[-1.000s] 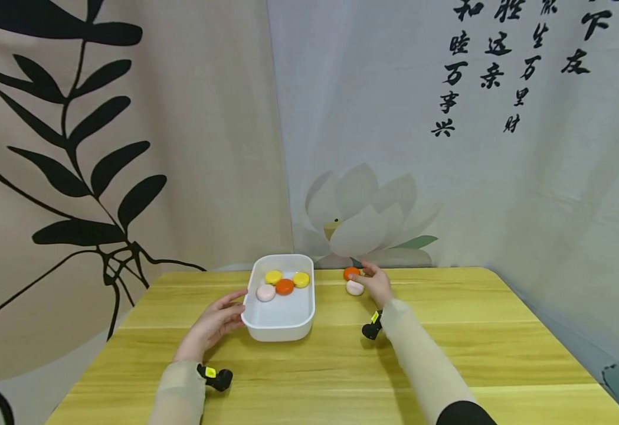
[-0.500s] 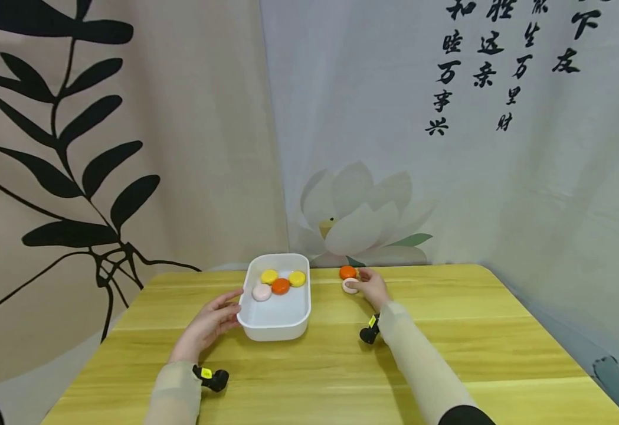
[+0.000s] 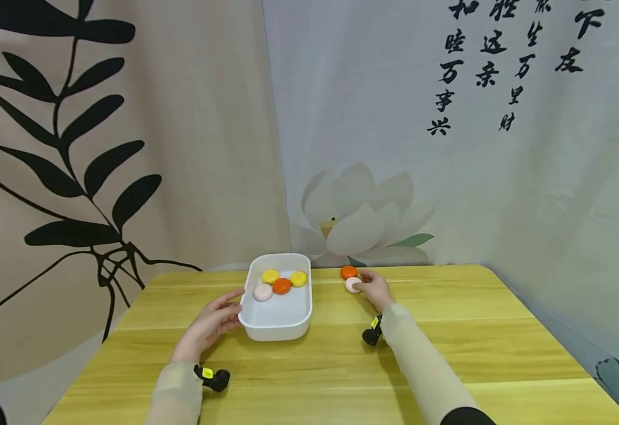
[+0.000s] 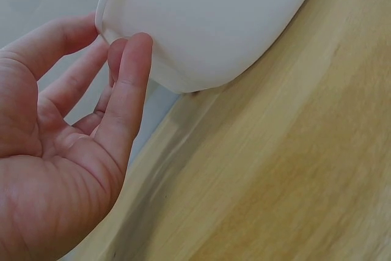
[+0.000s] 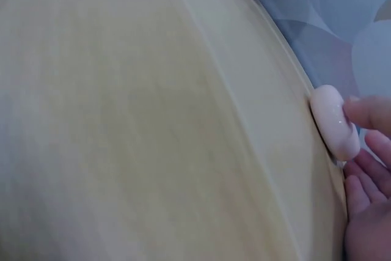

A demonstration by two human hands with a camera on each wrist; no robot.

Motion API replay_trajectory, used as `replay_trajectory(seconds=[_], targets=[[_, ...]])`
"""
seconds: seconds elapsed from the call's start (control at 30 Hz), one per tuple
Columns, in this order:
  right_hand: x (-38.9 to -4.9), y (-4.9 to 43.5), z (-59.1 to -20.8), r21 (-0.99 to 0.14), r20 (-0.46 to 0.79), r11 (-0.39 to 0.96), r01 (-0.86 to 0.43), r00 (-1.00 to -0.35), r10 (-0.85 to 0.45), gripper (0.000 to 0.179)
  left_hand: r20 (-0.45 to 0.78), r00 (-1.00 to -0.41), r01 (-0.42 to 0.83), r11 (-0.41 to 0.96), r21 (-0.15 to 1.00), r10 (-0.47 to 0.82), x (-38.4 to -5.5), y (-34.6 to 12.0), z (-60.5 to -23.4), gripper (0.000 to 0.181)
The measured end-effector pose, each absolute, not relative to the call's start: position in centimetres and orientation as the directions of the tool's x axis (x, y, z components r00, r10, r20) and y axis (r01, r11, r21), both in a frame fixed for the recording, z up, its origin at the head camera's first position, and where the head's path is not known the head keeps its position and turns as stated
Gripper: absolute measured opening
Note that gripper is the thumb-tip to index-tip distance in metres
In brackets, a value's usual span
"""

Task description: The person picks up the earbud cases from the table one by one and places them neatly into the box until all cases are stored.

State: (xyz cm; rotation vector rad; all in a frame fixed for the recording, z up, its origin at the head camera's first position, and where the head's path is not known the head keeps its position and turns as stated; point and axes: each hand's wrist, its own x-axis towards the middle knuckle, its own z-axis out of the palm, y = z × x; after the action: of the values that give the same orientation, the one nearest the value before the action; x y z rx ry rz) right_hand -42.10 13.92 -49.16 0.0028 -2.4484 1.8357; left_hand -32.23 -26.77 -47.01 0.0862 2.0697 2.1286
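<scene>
A white rectangular plastic box [image 3: 275,327] stands left of centre on the table. Inside it lie rounded, glossy discs: one yellow disc [image 3: 270,277], a second yellow disc [image 3: 298,278], an orange disc [image 3: 281,286] and a pale pink disc [image 3: 263,292]. My left hand [image 3: 212,321] rests its fingertips on the box's left wall and rim. To the right of the box, my right hand [image 3: 376,290] pinches another pale pink disc [image 5: 333,120] at its edge, thumb on it and fingers beside it. Just behind that, another orange disc [image 3: 349,272] lies on the table.
The wooden table [image 3: 309,378] ends just behind the box and discs. A hanging cloth [image 3: 224,147] printed with leaves, a lotus and characters closes off the back. A black wrist camera [image 3: 372,332] sits on the right wrist, another wrist camera [image 3: 216,379] on the left.
My right hand has shifted from reaching over the orange and pink discs onto the pink one, which tilted briefly and lies flatter now. My left hand stays on the box.
</scene>
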Motion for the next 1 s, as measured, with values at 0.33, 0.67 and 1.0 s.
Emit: replay_trajectory(seconds=[0.33,0.67,1.0], targets=[[-41.61,13.88,-49.49,-0.964,0.079,0.257,-0.073,-0.997,0.015,0.054,-0.067,-0.984,-0.069,-0.01,0.998,0.166,-31.89,-26.94,-47.11,0.057],[-41.33,13.4,-49.93,-0.925,0.143,0.359,-0.129,-0.99,0.013,0.055,-0.066,-0.983,-0.069,-0.012,0.998,0.17,-31.91,-27.11,-47.09,0.059],[-41.57,13.42,-49.51,-0.909,0.166,0.391,-0.143,-0.986,0.028,0.052,-0.058,-0.981,-0.065,-0.03,0.997,0.184,-32.06,-26.86,-46.85,0.059]])
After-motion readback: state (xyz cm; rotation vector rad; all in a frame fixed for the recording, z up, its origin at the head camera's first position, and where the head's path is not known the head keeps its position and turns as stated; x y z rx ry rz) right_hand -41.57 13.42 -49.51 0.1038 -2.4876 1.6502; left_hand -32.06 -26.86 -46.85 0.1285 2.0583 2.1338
